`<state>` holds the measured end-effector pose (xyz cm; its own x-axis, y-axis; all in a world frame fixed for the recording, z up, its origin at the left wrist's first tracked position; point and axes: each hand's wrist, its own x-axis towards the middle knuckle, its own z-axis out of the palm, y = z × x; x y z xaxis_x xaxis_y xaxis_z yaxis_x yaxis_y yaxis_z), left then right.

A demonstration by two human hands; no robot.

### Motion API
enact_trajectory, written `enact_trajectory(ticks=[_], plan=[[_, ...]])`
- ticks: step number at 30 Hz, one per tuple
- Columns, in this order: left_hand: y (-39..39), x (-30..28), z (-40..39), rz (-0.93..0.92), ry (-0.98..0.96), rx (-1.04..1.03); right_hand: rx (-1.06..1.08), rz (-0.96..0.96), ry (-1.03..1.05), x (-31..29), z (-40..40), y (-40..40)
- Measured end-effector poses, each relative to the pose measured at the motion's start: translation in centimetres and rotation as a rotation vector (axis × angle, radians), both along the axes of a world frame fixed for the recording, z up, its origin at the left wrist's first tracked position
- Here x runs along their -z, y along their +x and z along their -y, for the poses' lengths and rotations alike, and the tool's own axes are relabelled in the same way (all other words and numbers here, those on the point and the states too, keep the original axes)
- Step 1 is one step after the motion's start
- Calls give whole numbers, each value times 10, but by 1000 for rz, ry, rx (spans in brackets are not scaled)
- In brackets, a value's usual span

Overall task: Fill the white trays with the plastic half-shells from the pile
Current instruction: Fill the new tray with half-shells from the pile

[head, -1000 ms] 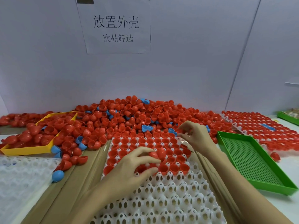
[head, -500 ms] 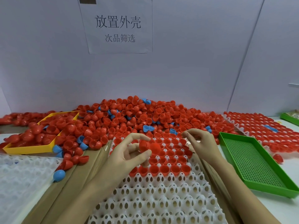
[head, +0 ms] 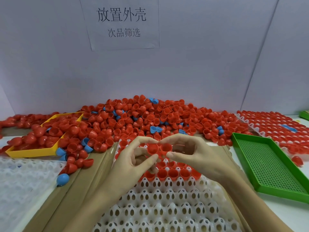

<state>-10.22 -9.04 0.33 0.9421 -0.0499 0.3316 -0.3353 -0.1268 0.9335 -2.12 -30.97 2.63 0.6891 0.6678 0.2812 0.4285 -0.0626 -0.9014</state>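
A white tray (head: 167, 205) of egg-shaped cups lies nearest the camera on brown cardboard (head: 70, 190), its near rows bare and only its far rows seated with red half-shells (head: 173, 174). Just above those filled rows, a person's left hand (head: 133, 162) and right hand (head: 192, 154) meet at the tips. The left thumb and forefinger pinch one red shell (head: 152, 148); the right thumb and forefinger pinch a second (head: 166, 147) touching it, both open mouths turned toward the camera. Whether the two are stuck together cannot be told. The empty cups lie directly below and toward the person from both hands, about equally near to each, so the next placement looks like a short drop downward and back. To the left sits another white tray (head: 18, 181), unfilled, and a yellow tray (head: 31, 152) heaped with shells. To the right, a green mesh tray (head: 270, 166) holds nothing. Beyond the hands rises the pile (head: 150, 118) of red shells flecked with blue, with a filled tray (head: 274, 124) at far right. A paper sign (head: 122, 22) hangs on the back wall.
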Motion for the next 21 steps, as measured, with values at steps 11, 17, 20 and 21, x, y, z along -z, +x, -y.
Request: enact_trajectory(ticks=[11, 17, 20, 21], plan=[[29, 12, -83, 13, -243, -714, 157, -56, 69, 11, 18, 19], [32, 26, -119, 37, -112, -805, 239, -136, 130, 18, 24, 30], [36, 30, -104, 61, 138, -786, 306, -138, 143, 24, 28, 36], [38, 31, -99, 69, 215, -783, 324, -144, 154, 25, 30, 38]])
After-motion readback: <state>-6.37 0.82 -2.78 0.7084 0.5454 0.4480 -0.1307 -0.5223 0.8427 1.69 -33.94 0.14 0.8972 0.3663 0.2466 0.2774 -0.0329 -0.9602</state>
